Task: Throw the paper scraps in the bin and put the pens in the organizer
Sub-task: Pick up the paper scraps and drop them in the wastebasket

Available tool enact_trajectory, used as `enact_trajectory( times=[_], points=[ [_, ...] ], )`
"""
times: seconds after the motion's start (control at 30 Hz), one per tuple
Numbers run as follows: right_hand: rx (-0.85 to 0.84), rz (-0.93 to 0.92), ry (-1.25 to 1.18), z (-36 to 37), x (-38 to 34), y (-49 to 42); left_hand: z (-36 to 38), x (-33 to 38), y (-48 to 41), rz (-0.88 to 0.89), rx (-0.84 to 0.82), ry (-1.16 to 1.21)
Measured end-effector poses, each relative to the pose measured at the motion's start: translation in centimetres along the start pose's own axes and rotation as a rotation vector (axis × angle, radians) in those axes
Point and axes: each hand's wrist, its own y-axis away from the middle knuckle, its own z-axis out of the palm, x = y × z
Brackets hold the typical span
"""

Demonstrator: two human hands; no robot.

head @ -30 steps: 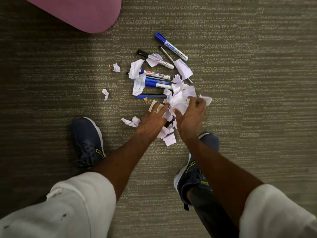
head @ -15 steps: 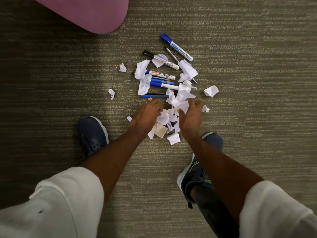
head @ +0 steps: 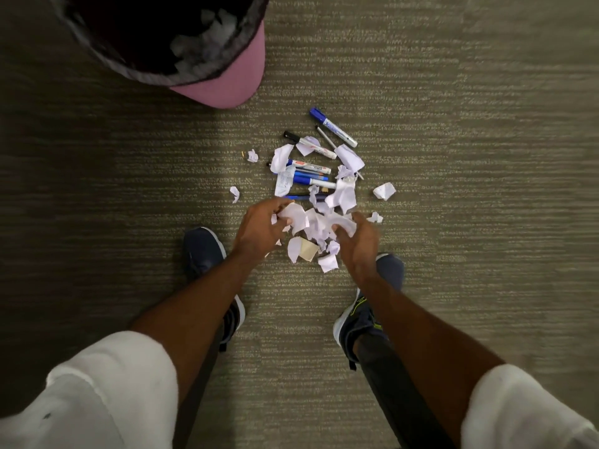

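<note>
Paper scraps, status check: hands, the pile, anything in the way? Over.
Left hand and right hand both gripping paper scraps low over the carpet. Bin ahead-left, path clear. Pens mixed among loose scraps beyond the hands. Organizer not in view.

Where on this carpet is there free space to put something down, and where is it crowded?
Bare carpet lies to the right of the crumpled scrap, and between the bin and the left shoe. Crowded: from the blue marker down to the left hand and right hand, which grip paper scraps, pens and paper overlap.

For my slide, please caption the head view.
Left hand and right hand gather paper scraps on carpet, beside pens and bin.
</note>
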Motion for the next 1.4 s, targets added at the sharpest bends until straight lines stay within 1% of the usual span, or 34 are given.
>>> enact_trajectory(
  times=[0.13,0.23,0.4,0.57,0.6,0.67,0.77,0.9,0.97,1.07,1.17,1.23,1.33,1.4],
  points=[
    [0.023,-0.015,-0.132,-1.2,-4.3,3.0,-3.5,2.8,1.0,-0.032,0.069,0.007],
    [0.029,-0.046,-0.207,-2.3,-8.7,5.1,-6.9,5.5,1.7,-0.055,0.141,0.095],
    [0.016,-0.107,-0.425,-4.0,-17.5,7.3,-13.4,9.7,2.6,-0.078,0.356,0.277],
    [-0.019,-0.233,-0.512,-4.9,-27.1,7.7,-20.4,13.2,1.3,-0.104,0.506,0.420],
    [-0.041,-0.246,-0.530,-4.9,-28.8,7.5,-21.8,13.8,0.7,-0.105,0.533,0.454],
    [-0.098,-0.215,-0.605,-4.5,-31.9,6.9,-24.2,14.4,-0.9,-0.135,0.578,0.515],
    [-0.176,-0.123,-0.718,-3.5,-35.5,5.3,-26.7,14.7,-3.8,-0.221,0.589,0.592],
    [-0.250,-0.006,-0.830,-2.4,-38.5,2.9,-28.4,14.4,-7.7,-0.352,0.575,0.642],
    [-0.284,0.026,-0.849,-2.1,-39.4,1.9,-29.1,14.5,-9.1,-0.422,0.535,0.726],
    [-0.337,0.035,-0.823,-2.3,-40.4,0.5,-30.0,15.2,-9.9,-0.480,0.467,0.879],
    [-0.401,0.049,-0.860,-2.7,-41.1,-0.4,-31.0,15.2,-10.4,-0.495,0.401,0.931],
    [-0.419,0.051,-0.866,-2.9,-41.5,-0.9,-31.3,14.8,-10.5,-0.502,0.383,0.899],
    [-0.423,0.046,-0.848,-3.3,-42.0,-1.4,-31.3,14.2,-10.2,-0.451,0.439,0.827],
    [-0.413,0.026,-0.846,-3.5,-41.8,-1.4,-30.9,13.7,-9.7,-0.380,0.495,0.753]
  ],
)
